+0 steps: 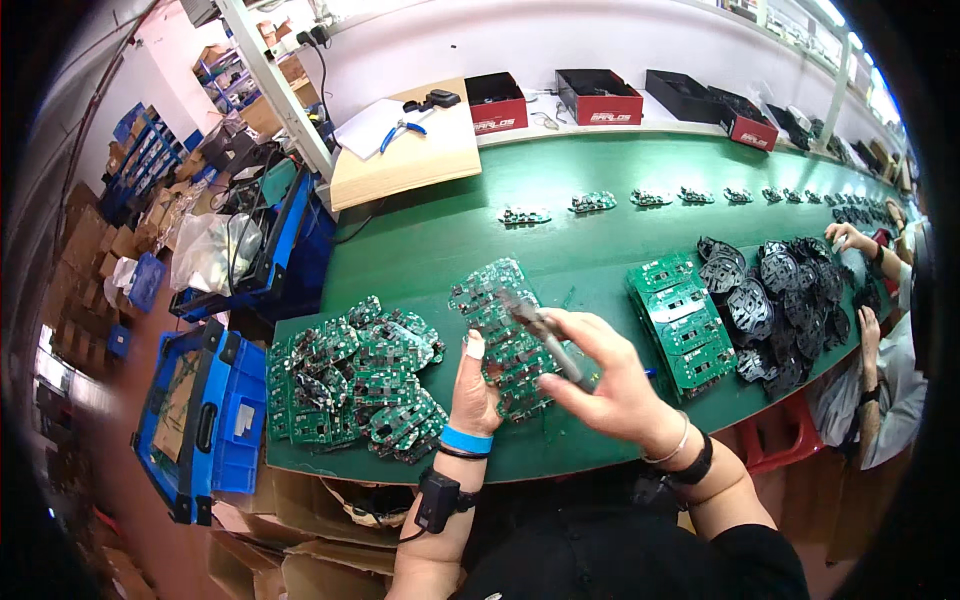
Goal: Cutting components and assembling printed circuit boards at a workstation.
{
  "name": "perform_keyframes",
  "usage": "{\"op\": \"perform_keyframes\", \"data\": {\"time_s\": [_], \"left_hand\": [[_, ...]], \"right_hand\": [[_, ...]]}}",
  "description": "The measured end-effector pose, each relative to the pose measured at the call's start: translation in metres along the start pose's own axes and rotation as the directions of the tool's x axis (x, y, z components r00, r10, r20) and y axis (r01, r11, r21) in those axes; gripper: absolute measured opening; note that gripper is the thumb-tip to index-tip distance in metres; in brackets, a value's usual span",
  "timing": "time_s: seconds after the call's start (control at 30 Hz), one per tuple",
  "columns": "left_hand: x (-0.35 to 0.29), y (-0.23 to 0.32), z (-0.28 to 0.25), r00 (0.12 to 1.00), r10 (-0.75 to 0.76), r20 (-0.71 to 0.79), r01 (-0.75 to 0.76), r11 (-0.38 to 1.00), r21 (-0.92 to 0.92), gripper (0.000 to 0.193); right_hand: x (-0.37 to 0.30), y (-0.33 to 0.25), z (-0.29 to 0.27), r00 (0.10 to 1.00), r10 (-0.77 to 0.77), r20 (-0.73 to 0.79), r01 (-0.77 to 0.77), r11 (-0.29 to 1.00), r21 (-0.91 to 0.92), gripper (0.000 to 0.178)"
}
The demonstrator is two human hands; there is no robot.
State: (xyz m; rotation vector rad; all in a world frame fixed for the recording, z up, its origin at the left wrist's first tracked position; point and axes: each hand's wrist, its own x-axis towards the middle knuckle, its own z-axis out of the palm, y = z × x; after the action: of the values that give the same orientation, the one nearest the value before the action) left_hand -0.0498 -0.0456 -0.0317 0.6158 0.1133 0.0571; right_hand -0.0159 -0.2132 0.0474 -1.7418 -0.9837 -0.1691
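Observation:
My left hand (474,395) is closed on the lower left edge of a green circuit board panel (490,285), its thumb along the side. The panel carries several small boards with mounted parts and is tilted above the green table. In my right hand (615,385) is a grey-handled tool (567,362), gripped between thumb and fingers over the panel's right side. Motion blurs the tool's dark front end, so I cannot tell its kind. A heap of loose circuit boards (400,345) lies left of my left hand.
Right of my hands stand stacked green panels (685,325), then black plastic shells (785,300). Small boards (592,202) line the table's far side. Behind are a cardboard sheet (420,170) with blue-handled pliers (400,134) and red boxes (612,112). A co-worker's hand (850,238) is at far right; a blue crate (205,425) stands left.

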Motion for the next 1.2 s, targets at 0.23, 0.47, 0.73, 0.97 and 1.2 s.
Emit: {"op": "perform_keyframes", "data": {"time_s": [0.23, 0.47, 0.73, 0.97, 1.2], "left_hand": [[-0.009, 0.014, -0.003, 0.997, -0.006, -0.077, 0.021, 0.981, 0.193, 0.034], [-0.008, 0.012, 0.003, 0.996, 0.089, -0.028, -0.076, 0.946, 0.315, 0.032], [-0.003, 0.007, -0.009, 0.996, -0.07, -0.063, 0.082, 0.972, 0.221, 0.039], [0.006, 0.003, -0.022, 0.993, -0.113, -0.018, 0.114, 0.985, 0.127, 0.038], [-0.004, 0.021, 0.0, 0.995, 0.094, -0.022, -0.082, 0.942, 0.325, 0.025]], "right_hand": [[-0.055, 0.049, -0.026, 0.798, 0.55, 0.247, -0.598, 0.774, 0.209, 0.047], [-0.06, 0.05, -0.024, 0.728, 0.59, 0.348, -0.682, 0.673, 0.286, 0.042], [-0.061, 0.059, -0.03, 0.702, 0.428, 0.569, -0.709, 0.342, 0.617, 0.039], [-0.059, 0.063, -0.029, 0.678, 0.413, 0.608, -0.727, 0.258, 0.636, 0.042], [-0.048, 0.043, -0.031, 0.731, 0.584, 0.354, -0.68, 0.665, 0.307, 0.039]]}}
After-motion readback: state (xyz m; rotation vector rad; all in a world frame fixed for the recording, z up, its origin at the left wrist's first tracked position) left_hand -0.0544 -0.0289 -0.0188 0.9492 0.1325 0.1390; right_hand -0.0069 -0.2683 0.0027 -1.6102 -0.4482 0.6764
